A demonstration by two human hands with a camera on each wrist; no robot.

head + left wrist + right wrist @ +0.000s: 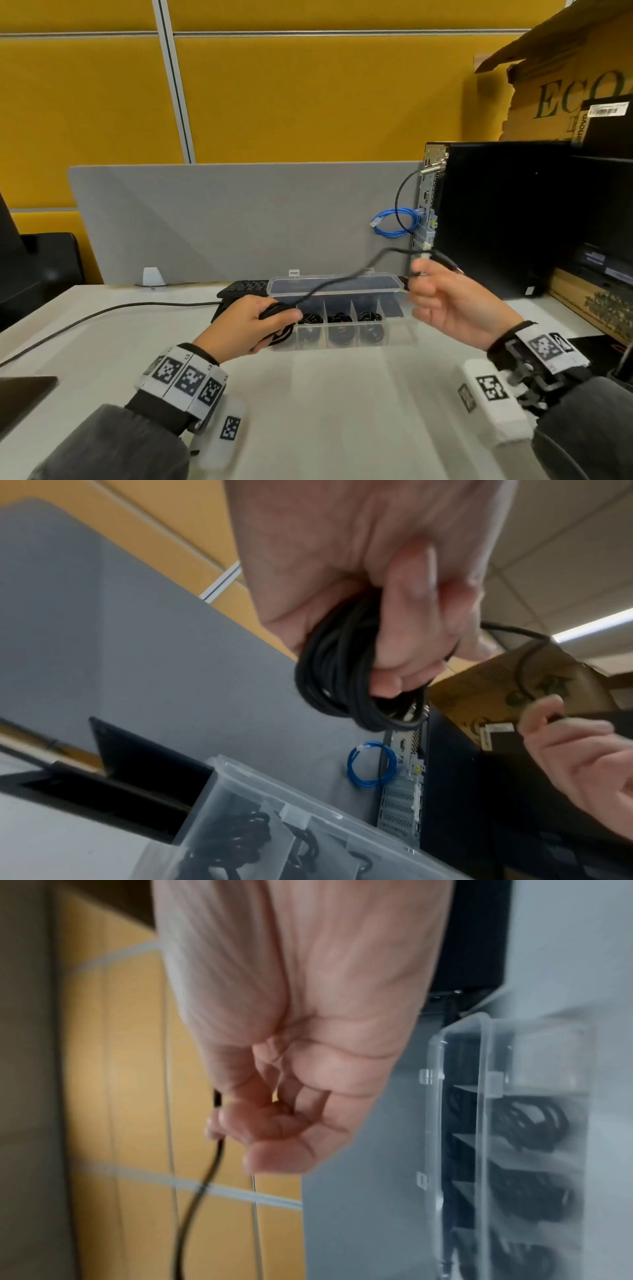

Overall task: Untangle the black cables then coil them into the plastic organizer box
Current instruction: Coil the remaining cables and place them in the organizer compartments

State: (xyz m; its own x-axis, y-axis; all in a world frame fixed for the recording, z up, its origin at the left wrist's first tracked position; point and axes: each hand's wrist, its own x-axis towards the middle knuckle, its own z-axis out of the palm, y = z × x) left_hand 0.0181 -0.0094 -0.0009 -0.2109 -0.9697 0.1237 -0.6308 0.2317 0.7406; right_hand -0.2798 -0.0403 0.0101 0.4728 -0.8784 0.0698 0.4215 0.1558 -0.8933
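While your left hand [251, 327] clamps the coil [346, 674], its loops could spring loose.
Your right hand [455, 308] at 3 o'clock pinches the cable end [445, 259]; a hard tug unwinds it.

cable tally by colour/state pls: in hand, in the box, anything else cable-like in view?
Black cable held between left hand and right hand, part coiled: 1
Black cable coils in the organizer box: 3 visible
Blue cable coil by the computer tower: 1
Black cable across the desk: 1
Total: 6
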